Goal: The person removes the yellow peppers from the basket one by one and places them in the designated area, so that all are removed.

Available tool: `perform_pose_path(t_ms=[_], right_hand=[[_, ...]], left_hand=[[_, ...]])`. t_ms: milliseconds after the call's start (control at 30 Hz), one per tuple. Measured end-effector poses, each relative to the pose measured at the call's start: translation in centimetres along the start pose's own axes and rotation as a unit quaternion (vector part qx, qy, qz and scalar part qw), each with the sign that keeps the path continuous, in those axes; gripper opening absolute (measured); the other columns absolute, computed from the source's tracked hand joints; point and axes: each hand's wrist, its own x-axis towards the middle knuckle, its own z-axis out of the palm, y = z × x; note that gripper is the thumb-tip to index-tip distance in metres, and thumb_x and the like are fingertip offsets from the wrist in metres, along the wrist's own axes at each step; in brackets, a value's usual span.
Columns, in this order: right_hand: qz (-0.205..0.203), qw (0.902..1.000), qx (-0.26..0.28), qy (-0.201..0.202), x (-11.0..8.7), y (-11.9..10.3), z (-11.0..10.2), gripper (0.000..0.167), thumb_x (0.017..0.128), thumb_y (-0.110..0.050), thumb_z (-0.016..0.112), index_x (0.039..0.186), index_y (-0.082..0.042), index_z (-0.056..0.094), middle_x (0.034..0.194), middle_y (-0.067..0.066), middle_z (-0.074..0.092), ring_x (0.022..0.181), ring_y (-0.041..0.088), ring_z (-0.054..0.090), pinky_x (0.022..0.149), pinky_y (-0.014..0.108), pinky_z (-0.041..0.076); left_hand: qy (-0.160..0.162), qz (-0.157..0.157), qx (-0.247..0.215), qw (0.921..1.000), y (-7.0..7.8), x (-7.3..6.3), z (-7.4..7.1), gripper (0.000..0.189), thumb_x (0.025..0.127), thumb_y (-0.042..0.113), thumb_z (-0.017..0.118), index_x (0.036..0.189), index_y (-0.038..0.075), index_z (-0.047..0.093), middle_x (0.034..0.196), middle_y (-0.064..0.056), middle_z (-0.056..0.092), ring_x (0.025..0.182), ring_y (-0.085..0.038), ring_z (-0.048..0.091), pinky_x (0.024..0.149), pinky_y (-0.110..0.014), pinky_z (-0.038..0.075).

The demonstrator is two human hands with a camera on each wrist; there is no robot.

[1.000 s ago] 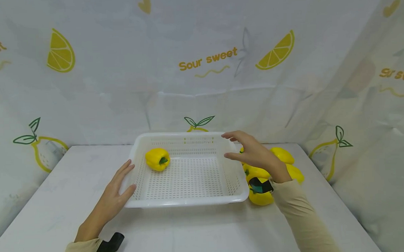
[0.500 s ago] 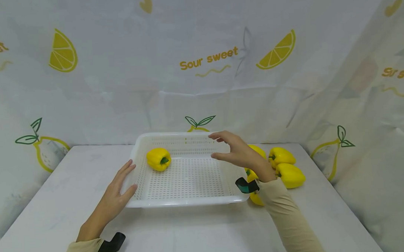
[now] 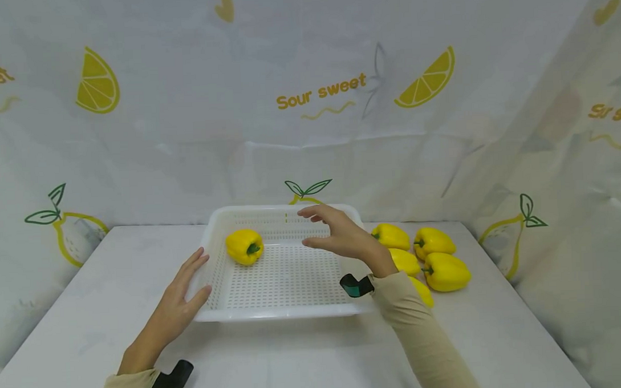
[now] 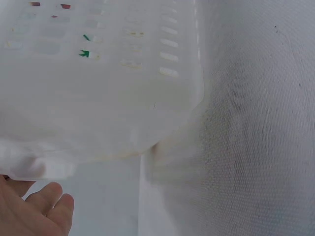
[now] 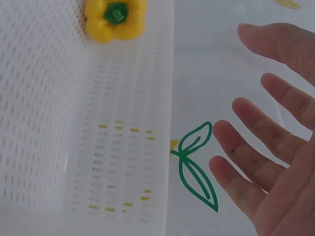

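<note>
A white plastic basket (image 3: 286, 313) with slotted walls and bottom stands on the table. A single yellow bell pepper (image 3: 244, 246) lies in its back left part, green stem turned toward the right. My left hand (image 3: 172, 307) is at the basket's left rim, fingers nearly straight; the left wrist view has its fingertips (image 4: 63, 209) right at the rim's outer side. Above the basket's right half hovers my right hand (image 3: 343, 235), thumb and fingers spread with nothing between them. The right wrist view also shows the empty palm and relaxed fingers.
Right of the basket, several more yellow bell peppers (image 3: 447, 272) lie on the white table (image 3: 296, 360), some partly behind the right forearm. A white printed curtain (image 3: 186, 164) hangs close behind the table. Each wrist carries a black mount (image 3: 172, 377).
My right hand has moved left, from the basket's right edge to over its inside, uncovering more of the peppers at right. The left hand has stayed at the rim.
</note>
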Motion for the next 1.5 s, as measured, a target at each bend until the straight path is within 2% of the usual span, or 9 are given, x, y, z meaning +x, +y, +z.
perform_pose_path(t_ms=[267,500,700,1167,1500], right_hand=[[-0.004,0.9997,-0.008,-0.021,1.5,-0.4,1.5,0.056,0.09,-0.018,0.072,0.14,-0.009,0.05,0.142,0.009,0.054,0.128,0.03,0.053,0.109,0.044,0.047],[0.013,0.9982,-0.013,-0.056,2.7,-0.9,3.2,0.057,0.091,-0.021,0.072,0.141,-0.011,0.049,0.146,0.009,0.052,0.129,0.028,0.052,0.109,0.043,0.046],[0.004,0.9968,-0.023,-0.077,3.3,-1.0,4.3,0.056,0.09,-0.018,0.072,0.141,-0.008,0.049,0.145,0.01,0.053,0.128,0.027,0.053,0.11,0.042,0.046],[0.014,0.9932,-0.046,-0.106,4.9,-2.1,6.3,0.055,0.091,-0.018,0.071,0.141,-0.011,0.051,0.146,0.005,0.051,0.129,0.025,0.051,0.111,0.039,0.045],[0.017,0.9933,-0.029,-0.111,6.3,-1.9,7.4,0.056,0.089,-0.018,0.074,0.14,-0.01,0.052,0.147,0.007,0.051,0.134,0.025,0.048,0.116,0.041,0.04]], left_hand=[[-0.001,0.004,-0.002,1.0,0.0,0.0,0.0,0.06,0.093,0.009,0.058,0.149,0.001,0.038,0.164,-0.017,0.022,0.148,-0.048,0.023,0.112,-0.072,0.024],[-0.002,-0.001,0.004,1.0,0.0,0.0,0.0,0.06,0.093,0.011,0.058,0.149,0.002,0.037,0.164,-0.017,0.021,0.148,-0.047,0.023,0.112,-0.072,0.024],[-0.002,0.005,-0.003,1.0,-0.2,-0.1,0.1,0.06,0.093,0.009,0.058,0.149,0.002,0.037,0.164,-0.017,0.021,0.148,-0.048,0.022,0.112,-0.073,0.023],[0.004,0.003,0.005,1.0,-0.2,-0.1,0.3,0.06,0.093,0.01,0.058,0.149,0.002,0.038,0.164,-0.017,0.022,0.147,-0.048,0.023,0.111,-0.073,0.025],[0.01,0.015,0.003,0.9998,-0.4,-0.1,0.4,0.059,0.092,0.009,0.059,0.147,0.001,0.039,0.163,-0.019,0.024,0.146,-0.05,0.024,0.11,-0.074,0.024]])
